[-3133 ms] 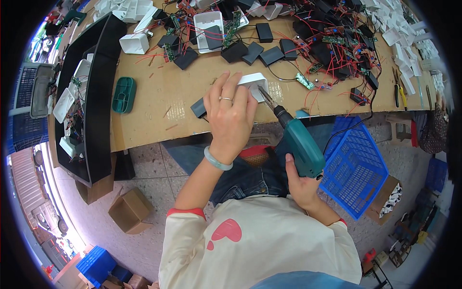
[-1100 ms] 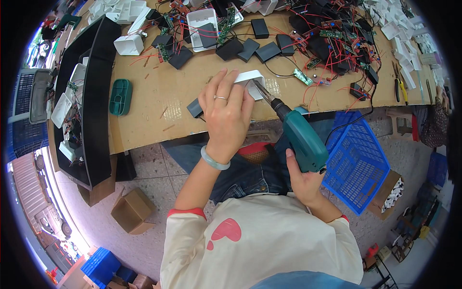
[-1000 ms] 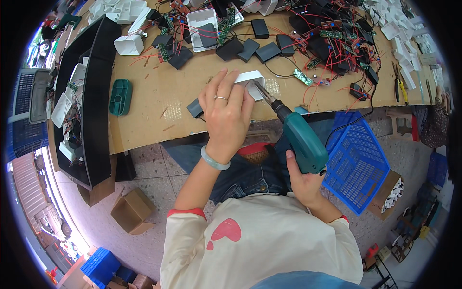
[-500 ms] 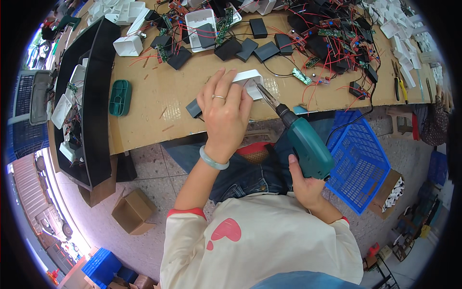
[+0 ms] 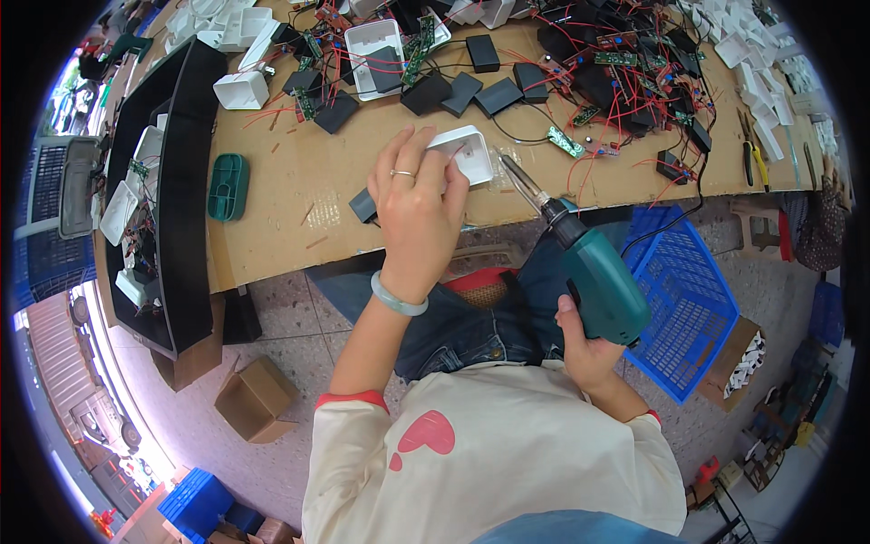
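My left hand [image 5: 419, 213], with a ring and a pale bangle, grips a small white plastic case [image 5: 470, 156] at the table's front edge. Its fingers hide the case's left part; a thin red wire shows inside. In my right hand [image 5: 591, 349] is a green pistol-shaped soldering gun [image 5: 605, 276] with a long metal tip. That tip points up and left, just right of the case and apart from it. Beside my left hand lies a black box-shaped piece [image 5: 363, 206], partly covered by it.
Black boxes, red wires and green circuit boards [image 5: 566, 142] crowd the table's far side. A green compartment tray [image 5: 227, 187] and a long black bin [image 5: 186, 199] stand left. Pliers [image 5: 759, 168] lie right. A blue crate [image 5: 680, 304] is below the table's right side.
The soldering gun has drawn back right and down, its tip leaving the white case. My left hand has shifted slightly left with the case, whose inside now shows more.
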Action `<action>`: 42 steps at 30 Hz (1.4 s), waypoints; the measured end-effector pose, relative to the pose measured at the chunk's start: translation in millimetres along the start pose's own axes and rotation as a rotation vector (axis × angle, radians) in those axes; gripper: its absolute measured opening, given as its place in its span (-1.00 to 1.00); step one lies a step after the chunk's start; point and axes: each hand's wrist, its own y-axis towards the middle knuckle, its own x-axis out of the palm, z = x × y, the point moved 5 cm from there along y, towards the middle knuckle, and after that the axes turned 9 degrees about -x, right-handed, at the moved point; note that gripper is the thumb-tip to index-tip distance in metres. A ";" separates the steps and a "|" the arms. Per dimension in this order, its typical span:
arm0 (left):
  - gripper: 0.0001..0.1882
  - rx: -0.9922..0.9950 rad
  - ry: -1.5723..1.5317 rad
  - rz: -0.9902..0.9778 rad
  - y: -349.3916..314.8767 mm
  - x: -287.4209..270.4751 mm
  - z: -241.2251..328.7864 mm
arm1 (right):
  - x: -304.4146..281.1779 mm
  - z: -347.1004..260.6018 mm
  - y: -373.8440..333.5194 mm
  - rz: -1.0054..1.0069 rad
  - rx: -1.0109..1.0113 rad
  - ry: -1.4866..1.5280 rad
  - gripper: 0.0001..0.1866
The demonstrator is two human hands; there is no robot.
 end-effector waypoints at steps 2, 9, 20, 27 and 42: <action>-0.85 -0.022 -0.031 -0.024 3.3 2.5 -2.6 | -0.9 2.7 -0.3 0.072 0.083 0.114 -0.71; -0.81 -0.086 0.000 0.046 18.6 7.6 -14.1 | -1.2 1.3 6.8 0.066 0.026 0.098 -0.74; -0.84 -0.041 0.022 0.033 15.1 8.7 -2.7 | -2.3 11.2 7.6 0.078 0.072 0.126 -0.74; -0.84 -0.055 0.044 0.030 14.6 10.6 1.0 | 3.2 12.1 19.5 -0.015 0.017 0.060 -0.73; -0.88 -0.031 0.145 0.138 12.7 14.1 3.3 | 19.2 14.1 45.9 -0.051 -0.035 -0.001 -0.73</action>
